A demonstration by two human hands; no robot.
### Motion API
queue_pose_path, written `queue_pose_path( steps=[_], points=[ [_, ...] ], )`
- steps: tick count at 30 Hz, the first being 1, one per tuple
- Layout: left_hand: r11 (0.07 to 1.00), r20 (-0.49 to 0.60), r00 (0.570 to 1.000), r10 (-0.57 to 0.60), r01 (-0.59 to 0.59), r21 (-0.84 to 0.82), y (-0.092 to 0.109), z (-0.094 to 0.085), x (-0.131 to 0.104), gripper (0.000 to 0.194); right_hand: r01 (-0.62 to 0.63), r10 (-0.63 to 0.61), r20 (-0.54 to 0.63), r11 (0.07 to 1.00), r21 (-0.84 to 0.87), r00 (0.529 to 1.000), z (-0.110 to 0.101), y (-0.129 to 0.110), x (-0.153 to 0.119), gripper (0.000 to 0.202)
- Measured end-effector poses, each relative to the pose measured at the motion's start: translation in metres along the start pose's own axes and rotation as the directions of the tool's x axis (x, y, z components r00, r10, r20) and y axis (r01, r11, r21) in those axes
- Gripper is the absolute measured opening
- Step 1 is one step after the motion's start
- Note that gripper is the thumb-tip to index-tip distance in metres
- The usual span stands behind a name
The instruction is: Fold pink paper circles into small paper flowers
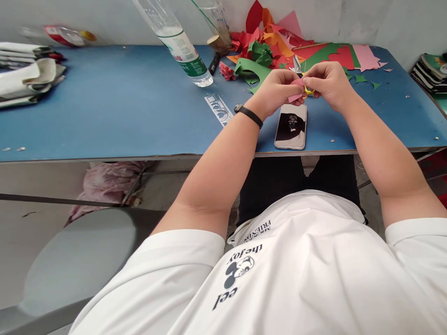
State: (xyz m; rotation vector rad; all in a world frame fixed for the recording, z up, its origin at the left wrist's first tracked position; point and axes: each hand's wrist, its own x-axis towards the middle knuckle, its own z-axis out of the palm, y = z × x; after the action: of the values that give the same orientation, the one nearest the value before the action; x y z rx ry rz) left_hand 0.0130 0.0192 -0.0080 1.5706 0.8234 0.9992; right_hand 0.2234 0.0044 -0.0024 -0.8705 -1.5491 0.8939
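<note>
A small piece of pink paper [296, 97] is pinched between my two hands above the table. My left hand [278, 88] grips it from the left, fingers closed. From the other side, the thumb and fingertips of my right hand [328, 83] close on its edge. Scissors with yellow handles [309, 91] show behind my fingers, blades pointing away; whether they lie on the table or touch my right hand I cannot tell. Just below my hands lies a phone [291, 126], screen up. A clear plastic stencil ruler [219, 109] is partly covered by my left forearm.
A plastic bottle [185, 55] stands on the blue table [139, 111]. Crumpled paper scraps [260, 52], a green sheet with cutouts [253, 70] and a red paper flower [226, 71] are beyond my hands. Folded cloth [31, 81] lies far left; a grey chair [80, 256] stands below.
</note>
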Motion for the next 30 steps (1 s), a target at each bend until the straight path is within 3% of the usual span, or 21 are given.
queue_pose_path(
  steps=[6, 14, 19, 25, 30],
  points=[
    [1.000, 0.006, 1.000, 0.023, -0.023, 0.005, 0.000, 0.000, -0.002, 0.025, -0.001, 0.001, -0.043, 1.000, 0.017, 0.999, 0.005, 0.008, 0.003, 0.026],
    [0.999, -0.035, 0.999, 0.002, 0.000, 0.052, 0.011, 0.006, -0.006, 0.036, -0.034, 0.034, -0.021, 0.999, -0.019, 0.999, -0.002, 0.017, 0.006, 0.027],
    [0.998, -0.011, 1.000, 0.002, -0.001, 0.065, 0.010, 0.006, -0.006, 0.039, -0.074, 0.074, -0.008, 0.997, -0.017, 0.997, 0.001, 0.011, 0.002, 0.028],
    [0.999, 0.047, 0.998, 0.044, -0.043, -0.008, 0.005, 0.003, -0.007, 0.032, -0.148, 0.148, 0.003, 0.987, 0.060, 0.989, 0.001, -0.002, -0.003, 0.011],
    [0.998, 0.060, 0.997, 0.051, -0.053, 0.037, 0.000, -0.001, -0.003, 0.030, -0.141, 0.139, 0.034, 0.987, 0.076, 0.990, 0.000, -0.001, -0.001, 0.015]
  ],
)
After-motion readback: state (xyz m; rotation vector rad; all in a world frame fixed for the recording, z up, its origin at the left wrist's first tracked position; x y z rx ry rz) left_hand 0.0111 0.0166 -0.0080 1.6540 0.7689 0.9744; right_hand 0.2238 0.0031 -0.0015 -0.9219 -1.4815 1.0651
